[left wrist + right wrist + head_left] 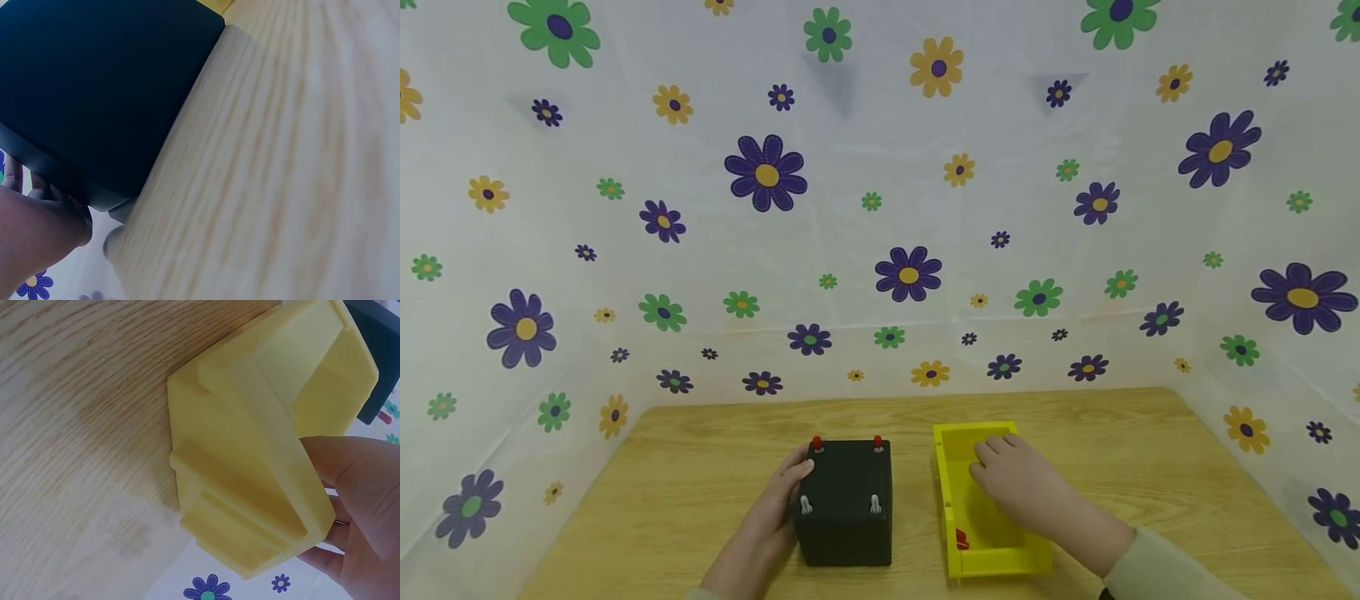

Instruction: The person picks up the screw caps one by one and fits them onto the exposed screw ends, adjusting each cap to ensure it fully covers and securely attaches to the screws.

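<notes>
Lower centre, a black box (848, 500) is gripped by the left hand (775, 496). Right of it, a yellow bin (992, 562) is seemingly searched by the right hand (1017, 477), its bent fingers' hold hidden; a pinch is likely needed next.

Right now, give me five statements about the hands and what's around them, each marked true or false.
1. The left hand holds the black box. True.
2. The right hand is at the yellow bin. True.
3. In the head view, the yellow bin is left of the black box. False: it is to the right.
4. Something red lies in the yellow bin. True.
5. Nothing silver is on the black box. False: two silver fittings are on top.
</notes>
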Demonstrator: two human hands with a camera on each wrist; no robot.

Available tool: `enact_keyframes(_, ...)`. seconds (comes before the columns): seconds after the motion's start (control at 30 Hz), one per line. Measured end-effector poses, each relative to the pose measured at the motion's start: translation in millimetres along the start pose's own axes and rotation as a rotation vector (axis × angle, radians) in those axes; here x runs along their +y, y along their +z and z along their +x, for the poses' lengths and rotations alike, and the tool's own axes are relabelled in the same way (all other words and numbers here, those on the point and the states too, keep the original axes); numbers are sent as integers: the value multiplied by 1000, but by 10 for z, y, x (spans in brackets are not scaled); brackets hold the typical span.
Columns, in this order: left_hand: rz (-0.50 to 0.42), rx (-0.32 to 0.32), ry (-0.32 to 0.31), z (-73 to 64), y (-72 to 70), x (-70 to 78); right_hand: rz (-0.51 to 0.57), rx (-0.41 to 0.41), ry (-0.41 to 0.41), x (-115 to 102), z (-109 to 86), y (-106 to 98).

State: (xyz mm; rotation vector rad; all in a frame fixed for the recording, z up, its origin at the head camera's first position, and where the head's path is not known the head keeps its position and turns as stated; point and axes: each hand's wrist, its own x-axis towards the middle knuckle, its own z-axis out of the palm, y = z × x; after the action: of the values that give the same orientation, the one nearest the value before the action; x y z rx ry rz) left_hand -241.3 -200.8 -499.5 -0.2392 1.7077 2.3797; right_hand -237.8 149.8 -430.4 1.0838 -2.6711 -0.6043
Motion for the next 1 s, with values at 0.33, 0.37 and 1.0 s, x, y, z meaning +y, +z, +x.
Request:
enact_keyframes(0.33, 5, -13, 5, 4, 0, 0, -8, 1, -19, -7, 7, -56)
enact_keyframes(0.37, 11, -9, 5, 5, 0, 1, -13, 12, -22, -5, 7, -54)
enact_keyframes(1.0, 6, -47, 17, -6, -13, 9, -19, 121, -44, 18, 38, -59)
